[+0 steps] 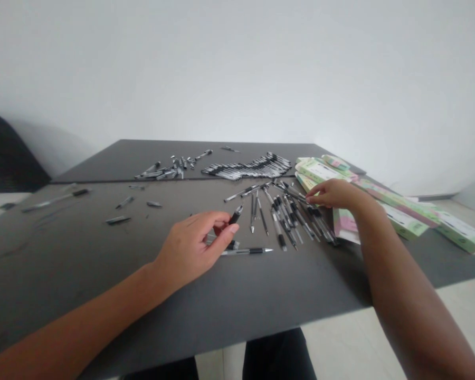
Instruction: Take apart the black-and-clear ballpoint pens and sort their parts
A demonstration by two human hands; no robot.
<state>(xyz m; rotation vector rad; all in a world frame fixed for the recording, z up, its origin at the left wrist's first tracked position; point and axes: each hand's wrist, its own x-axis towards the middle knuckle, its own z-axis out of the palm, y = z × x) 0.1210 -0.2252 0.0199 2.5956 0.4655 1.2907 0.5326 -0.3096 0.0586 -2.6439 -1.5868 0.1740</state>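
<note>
My left hand (198, 240) is closed in a pinch around a pen (236, 214), whose black-gripped end sticks up past the thumb. Beneath that hand, a clear pen with a black grip and silver tip (255, 251) lies on the table. My right hand (334, 194) has its fingertips together on a pen (298, 194) at the upper right of a loose, fanned pile of pens (288, 216). Its grip is partly hidden by the fingers.
Green, pink and white pen boxes (407, 208) lie along the right side of the dark table (237, 301). A row of pens (249, 168) lies farther back. Caps and pen parts (166, 171) sit left of it, with several loose pieces (119, 220) nearer. A white wall stands behind.
</note>
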